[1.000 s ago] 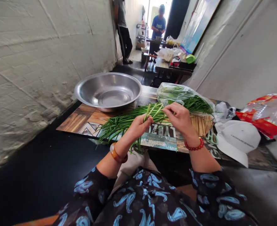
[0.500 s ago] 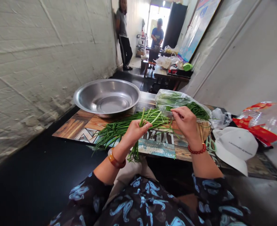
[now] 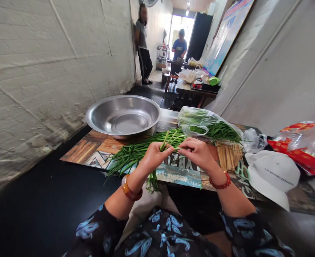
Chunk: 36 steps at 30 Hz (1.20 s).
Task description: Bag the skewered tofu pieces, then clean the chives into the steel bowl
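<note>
My left hand point(image 3: 157, 154) is closed round a few green stalks, whose pale ends stick up past the thumb while the leaves hang below the table edge. Close beside it on the right, my right hand point(image 3: 196, 151) pinches the pale end of a stalk that runs between both hands. A pile of long green stalks point(image 3: 136, 149) lies on the patterned table point(image 3: 77, 146) under and left of my left hand. Behind my right hand a clear plastic bag point(image 3: 208, 123) holds more greens.
A wide metal basin point(image 3: 123, 116) stands at the table's back left. On the right are wooden sticks point(image 3: 228, 156), green-handled scissors point(image 3: 243, 171), a white cap point(image 3: 273, 175) and red-and-clear packaging point(image 3: 296, 150). Two people are farther back, near another table point(image 3: 192, 88).
My right hand has moved left and down, from in front of the bag to beside my left hand, and now pinches a stalk end. The camera view has tilted up slightly.
</note>
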Tool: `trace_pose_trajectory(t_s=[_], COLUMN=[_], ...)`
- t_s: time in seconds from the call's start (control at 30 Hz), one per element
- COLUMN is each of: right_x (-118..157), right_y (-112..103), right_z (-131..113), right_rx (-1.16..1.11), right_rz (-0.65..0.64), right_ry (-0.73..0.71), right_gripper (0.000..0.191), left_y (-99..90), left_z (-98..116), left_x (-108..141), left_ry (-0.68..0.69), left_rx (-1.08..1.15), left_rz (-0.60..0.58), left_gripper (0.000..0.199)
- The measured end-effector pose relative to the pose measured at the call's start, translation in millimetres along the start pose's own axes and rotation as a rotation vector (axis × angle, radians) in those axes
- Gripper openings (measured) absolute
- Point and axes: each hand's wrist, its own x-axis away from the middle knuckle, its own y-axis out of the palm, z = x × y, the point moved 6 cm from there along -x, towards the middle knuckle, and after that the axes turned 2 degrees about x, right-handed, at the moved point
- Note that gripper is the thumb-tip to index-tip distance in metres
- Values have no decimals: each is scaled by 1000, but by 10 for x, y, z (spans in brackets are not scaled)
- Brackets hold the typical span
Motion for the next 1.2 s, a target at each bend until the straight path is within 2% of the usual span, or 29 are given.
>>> trace_pose_trajectory(t_s=[0.1, 0.2, 0.3, 0.47, 0.6, 0.8, 0.93, 1.1, 1.17, 1.2], right_x=[1, 10, 57, 147, 174, 229, 241, 270, 321, 342], right_y=[24, 48, 131, 371, 469, 498, 328, -20, -151, -190], right_z=[26, 59, 139, 214, 216, 234, 285, 481, 614, 673], right_rx=[-153, -328, -583, -1022, -1155, -1182, -1132, -896, -687, -550], right_rz=[-10, 53, 127, 154, 224, 316, 385, 519, 570, 552], right_ry=[73, 141, 308, 640, 737, 735, 692, 580, 519, 485], right_gripper=[14, 12, 11, 18, 19, 20, 24, 28, 28, 28], left_y=[-20, -26, -13, 24, 40, 46, 15, -7, 3, 12], left_z=[3, -6, -2, 22, 27, -67, -167, -206, -195, -189], left_x=[10, 12, 14, 28, 37, 38, 58, 86, 95, 98], left_ry=[18, 24, 24, 28, 56, 56, -26, -127, -150, -160], left_rx=[-63, -68, -46, -45, -110, -118, -17, 146, 219, 250], left_rz=[-3, -8, -15, -14, 17, 49, 67, 56, 29, 14], left_gripper=[33, 34, 37, 37, 42, 37, 34, 37, 39, 40])
